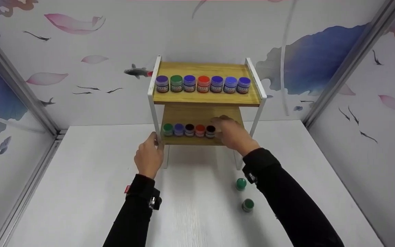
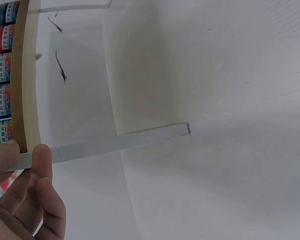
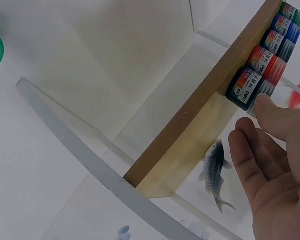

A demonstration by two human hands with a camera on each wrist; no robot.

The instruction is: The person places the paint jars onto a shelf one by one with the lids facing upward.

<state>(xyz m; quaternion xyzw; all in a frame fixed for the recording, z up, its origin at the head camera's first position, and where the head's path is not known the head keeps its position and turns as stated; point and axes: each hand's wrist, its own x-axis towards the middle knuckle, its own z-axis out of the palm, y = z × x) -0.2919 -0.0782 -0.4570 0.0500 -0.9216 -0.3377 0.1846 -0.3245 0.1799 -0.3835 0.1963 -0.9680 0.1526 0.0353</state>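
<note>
A two-tier shelf with wooden boards and a white frame stands against the back wall. My left hand [image 1: 149, 156] pinches the white upright [image 2: 115, 142] at the left end of its lower board [image 1: 197, 141], thumb and fingers on either side. On that board sits a row of several small paint jars, ending at the right with a black-lidded paint jar [image 1: 210, 131]. Beside it is my right hand [image 1: 235, 135], its thumb [image 3: 270, 112] right at the jar's lid and the other fingers apart from the jar, loosely extended.
Several paint jars [image 1: 203, 84] with purple, green, blue and red lids line the upper board [image 1: 204, 98]. Two green-lidded jars [image 1: 241, 184] stand on the white table [image 1: 91, 192], in front of the shelf to the right. Patterned wall panels [image 1: 94, 85] enclose the back and sides.
</note>
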